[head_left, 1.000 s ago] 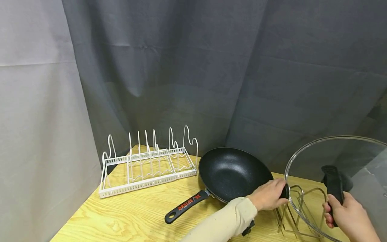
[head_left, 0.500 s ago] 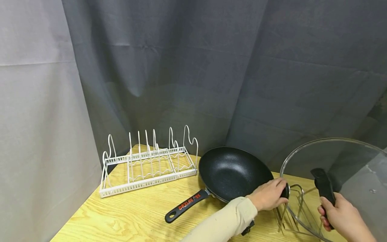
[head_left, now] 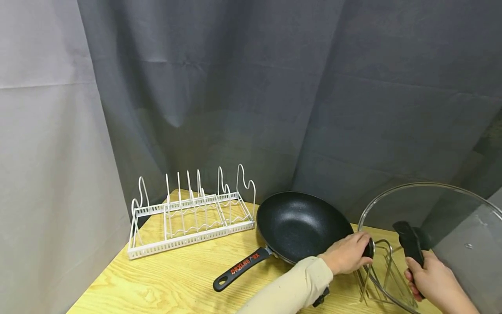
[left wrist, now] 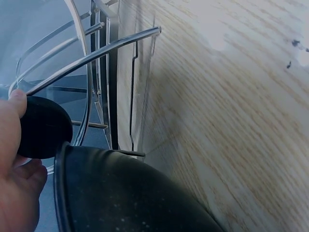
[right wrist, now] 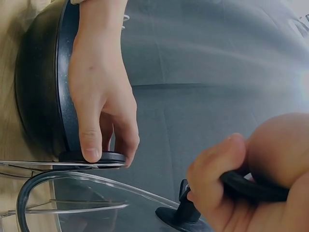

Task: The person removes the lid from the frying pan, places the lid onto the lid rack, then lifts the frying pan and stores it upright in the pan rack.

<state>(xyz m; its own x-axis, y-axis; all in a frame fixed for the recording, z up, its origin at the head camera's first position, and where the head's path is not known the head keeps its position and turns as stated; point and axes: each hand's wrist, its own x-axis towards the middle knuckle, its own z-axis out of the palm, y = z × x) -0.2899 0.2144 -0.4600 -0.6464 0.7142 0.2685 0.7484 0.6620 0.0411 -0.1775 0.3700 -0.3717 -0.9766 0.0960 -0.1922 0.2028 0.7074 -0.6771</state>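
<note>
My left hand (head_left: 348,254) pinches a round black disc (left wrist: 44,128) at the upright end of a metal wire rack (head_left: 388,261), right of the frying pan. With my right hand (head_left: 434,278) I grip the black handle (head_left: 409,244) of a large glass lid (head_left: 466,218). The lid stands on edge, its metal rim overlapping the wire rack; whether it rests in the rack I cannot tell. A black frying pan (head_left: 302,226) lies beside my left hand, its printed handle (head_left: 241,269) pointing toward the front left. My left forearm hides part of the pan's near side.
A white expandable rack (head_left: 192,237) with several upright dividers stands on the wooden table (head_left: 172,279), left of the pan. Dark grey cloth (head_left: 219,96) hangs behind, and a light grey cloth (head_left: 51,174) hangs along the left. A small black piece (head_left: 321,296) shows under my left sleeve.
My right hand has carried the glass lid leftward and slightly downward, so its rim covers more of the wire rack. The left hand stays on the black disc.
</note>
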